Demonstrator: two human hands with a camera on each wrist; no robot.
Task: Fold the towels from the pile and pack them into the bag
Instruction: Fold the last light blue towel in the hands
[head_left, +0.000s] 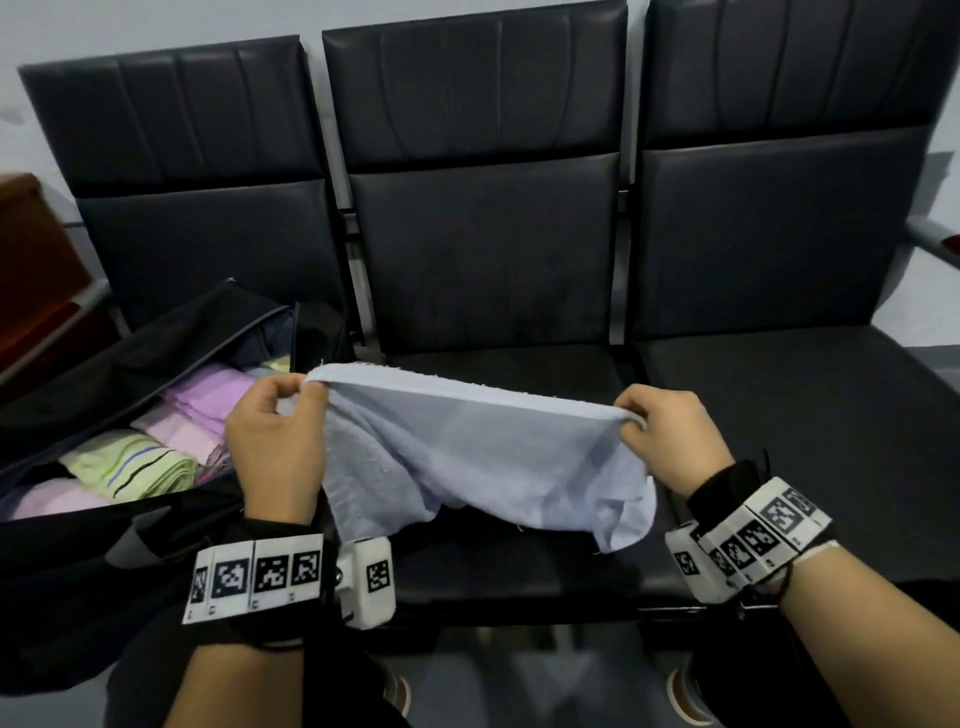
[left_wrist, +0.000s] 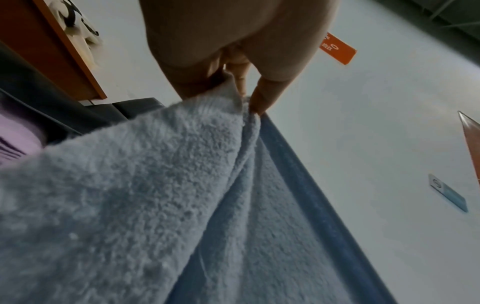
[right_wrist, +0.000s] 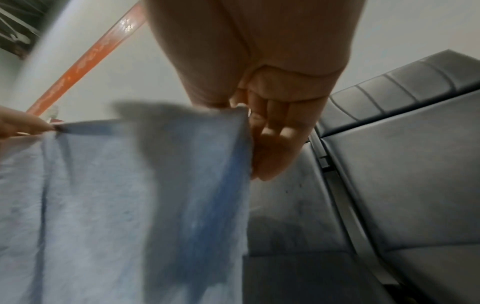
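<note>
Both hands pinch the blue towel (head_left: 467, 441) by its top edge: left hand (head_left: 275, 447) nearest the bag (head_left: 104, 364), right hand (head_left: 670, 441) farther from it. Left wrist view: thumb and fingers (left_wrist: 265, 96) clamp one corner. Right wrist view: curled fingers (right_wrist: 275, 139) trap the other. Keep the edge taut and level before folding.

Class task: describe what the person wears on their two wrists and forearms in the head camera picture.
Both forearms are bare, with no sleeves. Below the left hand and the right hand, each wrist carries a black strap wrapped with a white band of black square code markers, plus a small white marker-printed box. No gloves or rings are visible.
</note>
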